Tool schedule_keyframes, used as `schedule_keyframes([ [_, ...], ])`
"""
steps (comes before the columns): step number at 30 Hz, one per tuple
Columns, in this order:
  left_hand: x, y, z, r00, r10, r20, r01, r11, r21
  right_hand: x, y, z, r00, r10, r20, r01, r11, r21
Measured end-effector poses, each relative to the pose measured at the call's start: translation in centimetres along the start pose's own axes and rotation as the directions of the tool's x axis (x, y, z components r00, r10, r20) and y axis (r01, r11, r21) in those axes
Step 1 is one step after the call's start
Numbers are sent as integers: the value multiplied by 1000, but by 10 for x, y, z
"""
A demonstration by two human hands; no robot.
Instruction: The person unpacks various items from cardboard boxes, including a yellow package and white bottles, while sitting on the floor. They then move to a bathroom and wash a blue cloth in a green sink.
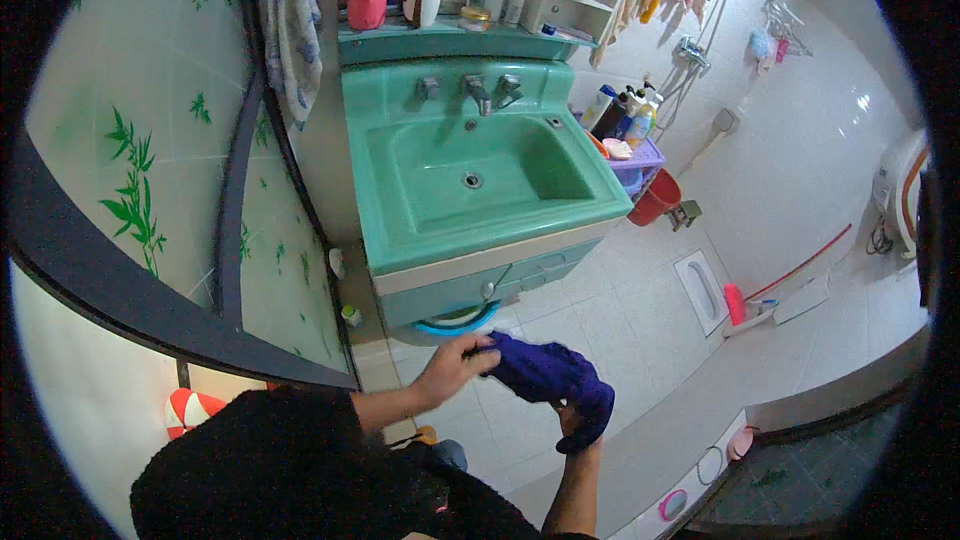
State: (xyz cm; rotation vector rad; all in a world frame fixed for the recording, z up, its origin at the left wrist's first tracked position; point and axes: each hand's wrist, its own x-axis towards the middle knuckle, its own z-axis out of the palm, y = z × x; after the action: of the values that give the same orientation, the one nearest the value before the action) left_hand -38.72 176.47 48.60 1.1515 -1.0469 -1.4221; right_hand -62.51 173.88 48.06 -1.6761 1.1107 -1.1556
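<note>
A dark purple cloth (pixel 544 371) is stretched in the air between my two hands, in front of the washbasin cabinet. My left hand (pixel 455 373) pinches one end of it between thumb and fingers. At the other end, the fabric drapes over my right hand (pixel 571 420) and hides most of its fingers; the wrist shows below. The green washbasin (pixel 487 157) lies beyond the cloth, with a metal faucet (pixel 478 94) at its back and a round drain (pixel 472 180) in its bowl.
A blue-rimmed basin (pixel 457 326) sits under the cabinet (pixel 480 281). Bottles (pixel 630 112) crowd a purple rack (pixel 637 157) right of the washbasin, above a red bucket (pixel 655 199). A dark-framed glass door (pixel 289 262) stands at left. A squat toilet (pixel 701 291) is in the floor.
</note>
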Motion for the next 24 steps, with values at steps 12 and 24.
schedule_keyframes([
  [12,169,162,-85,787,601,-138,-602,798,40,278,-78,17,993,-8,121,-26,960,279],
  [24,333,35,-189,896,-61,-441,28,996,-82,535,142,97,815,539,214,-576,792,202],
])
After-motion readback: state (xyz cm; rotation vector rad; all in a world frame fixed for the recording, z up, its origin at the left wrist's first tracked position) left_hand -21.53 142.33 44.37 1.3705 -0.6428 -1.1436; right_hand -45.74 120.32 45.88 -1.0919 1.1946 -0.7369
